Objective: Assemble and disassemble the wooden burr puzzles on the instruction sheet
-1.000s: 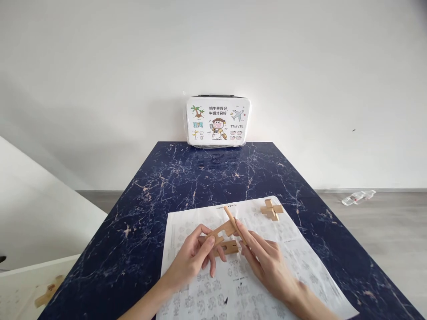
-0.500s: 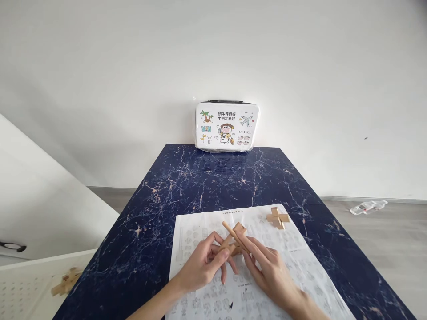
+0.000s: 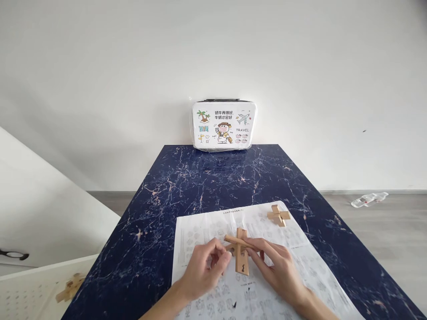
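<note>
Both my hands hold a cluster of notched wooden puzzle bars (image 3: 240,252) just above a printed instruction sheet (image 3: 293,249). My left hand (image 3: 203,269) pinches the left end of the cluster with thumb and fingers closed. My right hand (image 3: 276,269) grips it from the right, fingers laid along a slanted bar. One bar stands roughly vertical, with others crossing it. A small finished wooden cross puzzle (image 3: 278,215) lies on the sheet's far right corner, apart from both hands.
The sheet lies on a dark blue marbled table (image 3: 207,186). A white cartoon-printed case (image 3: 223,124) stands at the table's far edge against the wall. Wooden pieces (image 3: 69,289) lie on a white surface at lower left. A plastic bottle (image 3: 368,199) lies on the floor at right.
The wooden cluster has been turned in my hands: a bar that slanted upward now lies lower, and another bar stands vertical. My hands have shifted slightly right with it.
</note>
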Demonstrator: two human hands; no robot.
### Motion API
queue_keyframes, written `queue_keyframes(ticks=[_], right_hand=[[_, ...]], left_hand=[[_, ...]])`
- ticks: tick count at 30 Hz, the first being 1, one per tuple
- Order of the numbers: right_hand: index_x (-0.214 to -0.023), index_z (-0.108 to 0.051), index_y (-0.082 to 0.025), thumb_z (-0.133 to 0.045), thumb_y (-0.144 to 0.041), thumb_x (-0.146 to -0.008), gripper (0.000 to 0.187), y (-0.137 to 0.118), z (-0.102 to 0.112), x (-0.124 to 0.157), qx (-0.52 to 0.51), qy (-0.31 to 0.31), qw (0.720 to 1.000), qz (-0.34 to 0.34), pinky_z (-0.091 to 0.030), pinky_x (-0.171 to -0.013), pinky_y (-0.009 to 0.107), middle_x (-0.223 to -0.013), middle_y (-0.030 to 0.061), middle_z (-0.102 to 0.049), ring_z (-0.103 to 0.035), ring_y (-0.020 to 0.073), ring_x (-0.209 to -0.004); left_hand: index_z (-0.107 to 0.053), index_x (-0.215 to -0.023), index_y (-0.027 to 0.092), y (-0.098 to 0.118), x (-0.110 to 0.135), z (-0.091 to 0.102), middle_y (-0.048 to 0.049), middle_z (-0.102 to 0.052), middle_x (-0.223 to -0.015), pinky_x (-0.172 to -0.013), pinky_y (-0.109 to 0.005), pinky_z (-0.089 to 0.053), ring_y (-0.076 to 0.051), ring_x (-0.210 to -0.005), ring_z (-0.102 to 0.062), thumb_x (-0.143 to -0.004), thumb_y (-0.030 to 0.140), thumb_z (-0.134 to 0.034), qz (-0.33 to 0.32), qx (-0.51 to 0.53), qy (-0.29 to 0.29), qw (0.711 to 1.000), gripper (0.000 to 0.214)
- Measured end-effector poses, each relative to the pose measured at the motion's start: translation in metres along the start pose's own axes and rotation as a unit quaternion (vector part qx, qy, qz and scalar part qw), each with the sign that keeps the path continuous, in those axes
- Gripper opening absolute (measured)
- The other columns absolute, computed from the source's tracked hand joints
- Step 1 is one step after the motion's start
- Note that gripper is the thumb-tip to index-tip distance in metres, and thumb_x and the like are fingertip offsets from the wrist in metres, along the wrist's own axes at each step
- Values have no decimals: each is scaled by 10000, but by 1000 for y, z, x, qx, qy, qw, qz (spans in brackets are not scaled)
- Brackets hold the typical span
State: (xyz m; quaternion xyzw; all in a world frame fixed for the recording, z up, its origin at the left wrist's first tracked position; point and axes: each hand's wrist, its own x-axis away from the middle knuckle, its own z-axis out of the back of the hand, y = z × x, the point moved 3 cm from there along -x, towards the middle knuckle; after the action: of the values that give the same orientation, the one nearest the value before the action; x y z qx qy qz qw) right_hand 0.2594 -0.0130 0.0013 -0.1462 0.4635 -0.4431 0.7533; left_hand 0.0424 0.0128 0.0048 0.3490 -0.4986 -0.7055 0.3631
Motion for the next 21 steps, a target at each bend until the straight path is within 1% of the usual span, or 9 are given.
queue_keyframes(ticks=[2, 3, 4, 5, 7, 10, 16, 19, 21], right_hand=[[-1246, -683, -243, -581, -219, -1112, 170, 0, 1, 1, -5, -9, 1000, 4, -640, -626, 282, -966, 40, -824, -777, 174, -695], [-1250, -685, -242, -582, -219, -1112, 173, -1, 1, 2, -7, -14, 1000, 8, -653, -652, 287, -991, 47, -830, -795, 183, -734], [-1257, -687, -240, -584, -219, -1112, 179, -1, 1, 2, -10, -17, 1000, 12, -667, -687, 294, -1023, 57, -835, -814, 195, -787], [-1263, -690, -237, -586, -220, -1112, 184, -2, 1, 2, -12, -20, 1000, 17, -679, -723, 302, -1056, 68, -839, -827, 207, -840], [-1263, -698, -231, -590, -224, -1112, 186, -3, 1, 2, -13, -23, 999, 27, -691, -753, 307, -1079, 76, -842, -836, 213, -868], [-1242, -711, -230, -592, -240, -1115, 174, -5, 2, 2, -4, -24, 999, 38, -696, -742, 303, -1048, 67, -846, -831, 200, -796], [-1231, -722, -226, -583, -244, -1118, 180, -5, 2, 2, -6, -31, 999, 40, -689, -721, 300, -1022, 74, -845, -820, 194, -772], [-1219, -726, -228, -573, -246, -1121, 183, -5, 2, 2, -12, -33, 999, 34, -682, -699, 298, -1012, 71, -844, -813, 189, -761], [-1218, -729, -236, -580, -244, -1115, 181, -5, 2, 2, -16, -34, 999, 30, -684, -699, 304, -1015, 66, -846, -811, 191, -758]], left_hand=[[-570, -939, 219, 4, 0, 4, 13, -604, -715, -588, -255, -435, -131, -603, -543, -1107, 378, -539, -42, -59, 64, 995, 233], [-580, -1012, 223, 6, -1, 6, -3, -615, -795, -640, -275, -471, -145, -667, -566, -1101, 355, -545, -63, -84, 88, 991, 163], [-586, -1095, 229, 7, -1, 7, -22, -625, -879, -691, -296, -501, -160, -733, -588, -1094, 337, -555, -80, -103, 100, 986, 112], [-585, -1162, 238, 8, -2, 7, -38, -632, -955, -731, -311, -519, -172, -789, -603, -1091, 323, -563, -92, -116, 97, 984, 113], [-588, -1225, 255, 8, -3, 6, -56, -636, -1053, -768, -322, -532, -180, -843, -613, -1096, 299, -571, -104, -130, 65, 984, 137], [-602, -1181, 258, 5, -3, 4, -43, -646, -1031, -739, -304, -517, -165, -798, -598, -1112, 265, -566, -106, -135, 26, 985, 79], [-623, -1136, 248, 1, -3, 3, -37, -678, -989, -717, -294, -511, -167, -793, -619, -1111, 232, -587, -125, -125, 30, 984, 46], [-628, -1110, 245, 3, -2, 3, -40, -685, -979, -720, -298, -516, -170, -792, -625, -1121, 268, -573, -122, -125, 32, 984, 60], [-625, -1113, 245, 3, -1, 3, -53, -680, -1006, -760, -323, -536, -184, -832, -637, -1130, 324, -546, -109, -121, 27, 986, 113]])
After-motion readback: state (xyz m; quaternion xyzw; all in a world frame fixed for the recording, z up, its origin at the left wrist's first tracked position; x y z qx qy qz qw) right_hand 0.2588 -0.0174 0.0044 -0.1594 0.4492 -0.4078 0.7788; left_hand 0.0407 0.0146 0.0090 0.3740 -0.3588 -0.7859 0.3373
